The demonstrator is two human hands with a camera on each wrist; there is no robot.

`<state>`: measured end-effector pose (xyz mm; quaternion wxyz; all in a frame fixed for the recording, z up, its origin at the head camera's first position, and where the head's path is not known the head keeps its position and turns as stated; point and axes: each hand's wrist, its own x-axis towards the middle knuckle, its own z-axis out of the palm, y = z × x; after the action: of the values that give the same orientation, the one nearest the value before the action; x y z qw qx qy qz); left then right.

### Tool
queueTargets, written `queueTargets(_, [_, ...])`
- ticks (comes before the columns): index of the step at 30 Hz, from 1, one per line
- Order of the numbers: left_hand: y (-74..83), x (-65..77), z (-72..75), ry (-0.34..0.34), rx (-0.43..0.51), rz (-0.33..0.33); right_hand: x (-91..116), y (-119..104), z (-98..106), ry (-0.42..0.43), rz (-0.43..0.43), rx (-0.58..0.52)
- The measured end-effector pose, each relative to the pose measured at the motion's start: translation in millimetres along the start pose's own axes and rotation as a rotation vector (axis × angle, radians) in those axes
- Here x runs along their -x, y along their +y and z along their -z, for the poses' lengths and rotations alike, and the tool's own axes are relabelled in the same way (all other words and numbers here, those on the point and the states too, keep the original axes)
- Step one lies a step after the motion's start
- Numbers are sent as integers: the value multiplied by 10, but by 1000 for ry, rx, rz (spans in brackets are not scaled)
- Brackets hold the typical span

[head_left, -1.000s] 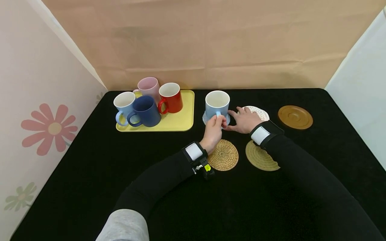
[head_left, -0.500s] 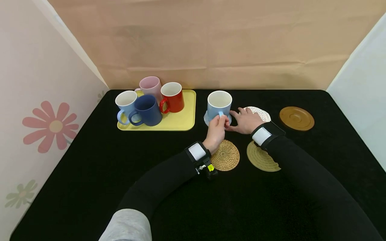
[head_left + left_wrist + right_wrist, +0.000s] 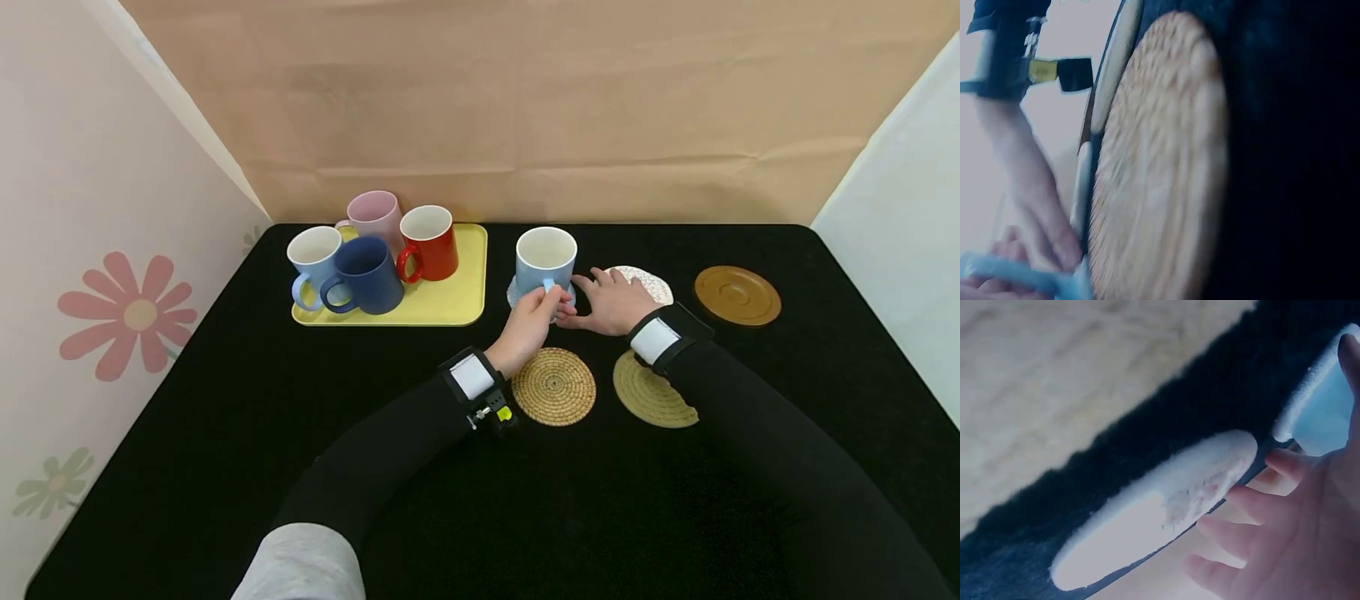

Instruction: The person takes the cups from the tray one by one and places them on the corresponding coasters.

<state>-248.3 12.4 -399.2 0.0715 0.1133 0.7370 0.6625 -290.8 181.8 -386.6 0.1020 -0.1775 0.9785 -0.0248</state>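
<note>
A light blue mug (image 3: 534, 271), white inside, stands upright on a pale blue round coaster (image 3: 512, 293) in the head view. My left hand (image 3: 523, 329) pinches its handle, which also shows as a blurred blue handle (image 3: 1016, 275) low in the left wrist view. To the right of the mug, my right hand (image 3: 611, 304) has its fingers spread, with thumb and forefinger close to the coaster's edge. Whether they touch it I cannot tell. Partly behind that hand lies a white patterned coaster (image 3: 1147, 519).
A yellow tray (image 3: 468, 275) at the left bears a red mug (image 3: 435, 254), a pink mug, a dark blue mug and another light blue mug. In front lie a woven tan coaster (image 3: 553, 387) and a greenish coaster (image 3: 648, 396). A brown wooden coaster (image 3: 737, 295) is at the right.
My left wrist has swung a little to the left while the fingers stay at the handle, baring more of the woven coaster. The mug and my right hand are nearly still.
</note>
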Motion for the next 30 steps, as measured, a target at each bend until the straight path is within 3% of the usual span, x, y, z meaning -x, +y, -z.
queueTargets(5, [45, 121, 420, -98, -219, 38, 104, 54, 27, 3, 38, -25])
queueTargets(11, [87, 342, 1028, -148, -289, 53, 449, 110, 82, 7, 94, 6])
queueTargets(18, [120, 674, 1724, -136, -403, -10, 872, 282, 51, 25, 127, -1])
queueTargets(21, [103, 778, 1982, -78, -478, -40, 1000, 370, -2, 42, 121, -15])
queueTargets(24, [82, 862, 2185, 31, -522, -83, 1114, 441, -65, 52, 111, -41])
queueTargets(30, [6, 963, 2440, 396, -510, -218, 1280, 519, -185, 89, 115, -99])
